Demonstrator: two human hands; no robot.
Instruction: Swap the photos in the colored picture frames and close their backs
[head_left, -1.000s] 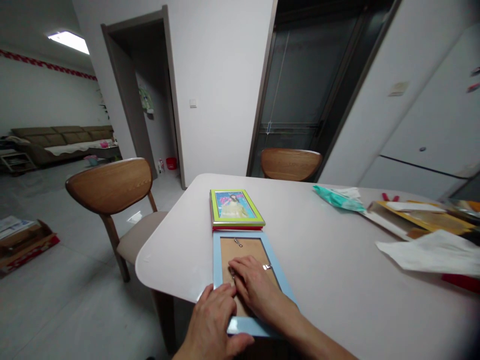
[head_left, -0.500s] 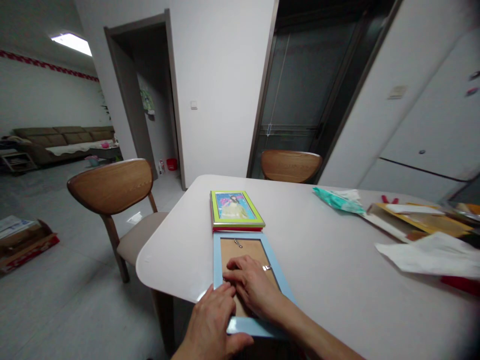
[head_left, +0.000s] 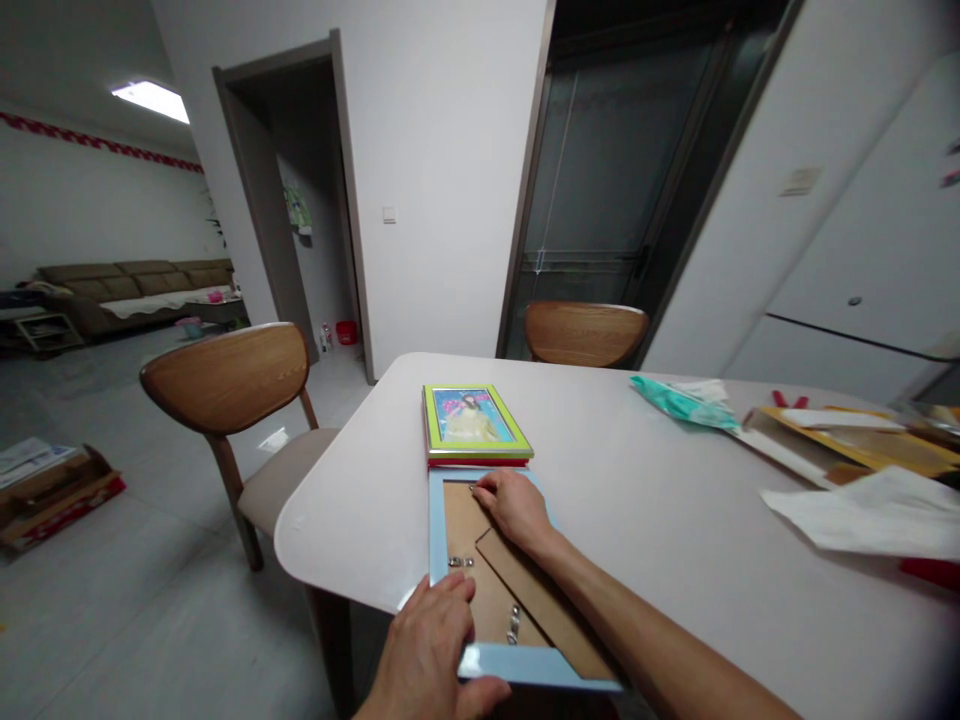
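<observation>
A light blue picture frame (head_left: 436, 525) lies face down at the near edge of the white table (head_left: 645, 520), its brown backing board (head_left: 487, 590) showing with small metal clips. My left hand (head_left: 431, 650) presses on the frame's near left corner. My right hand (head_left: 514, 508) reaches to the frame's far end, fingertips at a clip on the top edge. Just beyond lies a green-framed picture (head_left: 472, 420) face up, stacked on a red frame.
A wooden chair (head_left: 232, 385) stands left of the table, another chair (head_left: 585, 332) at the far side. A teal packet (head_left: 679, 400), yellow envelopes (head_left: 847, 440) and white paper (head_left: 870, 510) lie on the right. A cardboard box (head_left: 52, 485) sits on the floor.
My right hand has moved from the middle of the backing board to the frame's far edge, uncovering the board and its stand. The left hand stays at the near corner.
</observation>
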